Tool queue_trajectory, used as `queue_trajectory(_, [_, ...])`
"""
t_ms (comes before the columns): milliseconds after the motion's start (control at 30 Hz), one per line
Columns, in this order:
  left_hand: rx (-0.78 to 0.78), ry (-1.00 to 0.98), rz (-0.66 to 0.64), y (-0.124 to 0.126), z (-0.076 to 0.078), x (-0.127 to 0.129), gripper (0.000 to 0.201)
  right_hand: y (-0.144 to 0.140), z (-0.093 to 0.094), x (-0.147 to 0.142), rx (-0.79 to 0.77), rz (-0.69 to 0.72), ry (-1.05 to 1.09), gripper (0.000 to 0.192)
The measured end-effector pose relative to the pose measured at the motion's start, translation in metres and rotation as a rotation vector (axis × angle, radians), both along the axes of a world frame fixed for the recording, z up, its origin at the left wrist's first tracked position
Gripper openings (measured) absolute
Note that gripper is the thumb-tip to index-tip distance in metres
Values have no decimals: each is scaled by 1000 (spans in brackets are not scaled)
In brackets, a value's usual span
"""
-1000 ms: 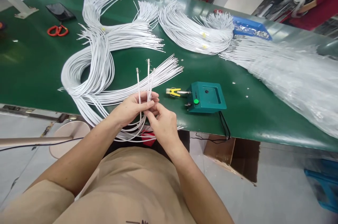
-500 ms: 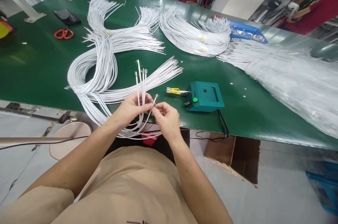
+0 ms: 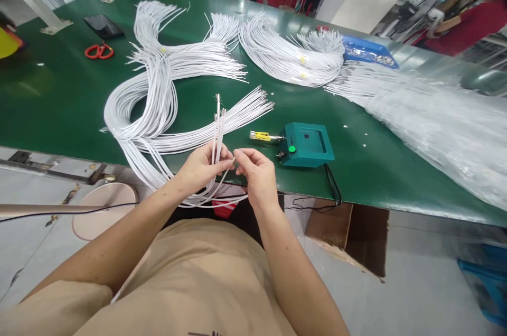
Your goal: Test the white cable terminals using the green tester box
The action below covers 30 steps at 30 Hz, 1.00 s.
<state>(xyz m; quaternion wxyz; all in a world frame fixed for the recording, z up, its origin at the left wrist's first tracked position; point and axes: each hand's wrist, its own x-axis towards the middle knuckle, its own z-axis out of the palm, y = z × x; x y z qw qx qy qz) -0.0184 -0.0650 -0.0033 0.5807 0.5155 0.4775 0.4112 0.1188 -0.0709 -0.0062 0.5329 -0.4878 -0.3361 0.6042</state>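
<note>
Several white cables point(image 3: 218, 135) with frayed metal ends stand up out of my left hand point(image 3: 204, 167), whose fingers are closed around them. One cable leans to the right from that hand, and its tip is pinched by the thumb and fingers of my right hand point(image 3: 256, 169). The fingertips hide most of that tip. Both hands are close together above the table's front edge. Behind them a bundle of white cables point(image 3: 190, 138) lies with its metal-tipped ends to the right. A teal device point(image 3: 308, 145) with a green button and a yellow front part sits right of my hands.
More white cable bundles point(image 3: 293, 56) lie across the green table point(image 3: 51, 98). Red-handled scissors point(image 3: 99, 51) are at the left. A blue tray point(image 3: 370, 52) of small metal parts and plastic-wrapped cables point(image 3: 439, 119) are at the right. An open cardboard box point(image 3: 348, 235) stands below. A person in red works at the far right.
My right hand has moved slightly right and up, and its fingers now cover the tip of the leaning cable. The upright cables in my left hand have shifted right and drawn closer together.
</note>
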Motion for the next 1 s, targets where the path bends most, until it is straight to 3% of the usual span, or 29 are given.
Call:
queue_trajectory(133, [-26,-78,-14,-2,1,0,29,0,-6,-1,-53,4,256,15])
queue_trajectory(300, [-48,-104,34,-3,-1,3,33,1,-5,-2,-203,146,517,8])
queue_trajectory(367, [-50,-103,38,-5,-2,4,34,1,-3,0,-185,109,462,6])
queue_trajectory(467, [-49,-98,33,-6,-3,5,34,3,2,4,-47,41,288,18])
queue_trajectory(567, [-33,-96,12,-6,-5,5,31,6,7,7,56,102,98,17])
queue_trajectory(667, [-15,-60,0,-7,-5,4,28,7,6,10,52,144,-22,11])
queue_trajectory(1000, [61,75,26,-4,-6,1,26,3,-6,15,-87,100,171,15])
